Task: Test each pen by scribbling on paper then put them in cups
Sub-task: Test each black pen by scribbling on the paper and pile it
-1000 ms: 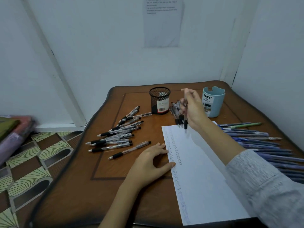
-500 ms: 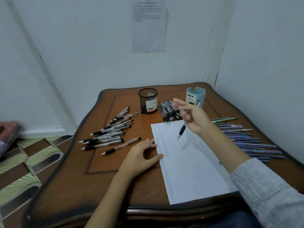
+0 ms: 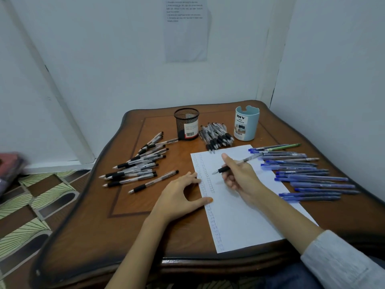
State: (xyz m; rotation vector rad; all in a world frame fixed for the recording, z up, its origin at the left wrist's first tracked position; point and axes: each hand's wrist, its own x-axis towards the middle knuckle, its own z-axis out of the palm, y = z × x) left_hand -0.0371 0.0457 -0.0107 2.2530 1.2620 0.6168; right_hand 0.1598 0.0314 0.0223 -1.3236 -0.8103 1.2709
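Where two pale walls meet, a brown wooden table (image 3: 145,236) fills the corner, its wavy front edge low in the frame. Printed notice (image 3: 186,28) on the wall, top centre. Patterned floor (image 3: 31,205) at lower left, with open room on that side; the right wall stands close beside the table.

White sheet (image 3: 239,215) at centre right, scribble columns down its left margin. Left hand (image 3: 179,197): fingers relaxed, tips on the sheet's left edge. Right hand (image 3: 239,176): fingers curled round a black-grip pen (image 3: 235,164), tip aimed left over the sheet; touching or not, cannot tell.

Black mesh cup (image 3: 186,124) and light blue cup (image 3: 246,123) at upper centre, bunched pens (image 3: 216,135) between them; the cups' insides do not show. Loose black pens (image 3: 137,167) left of the sheet, blue pens (image 3: 308,176) right.
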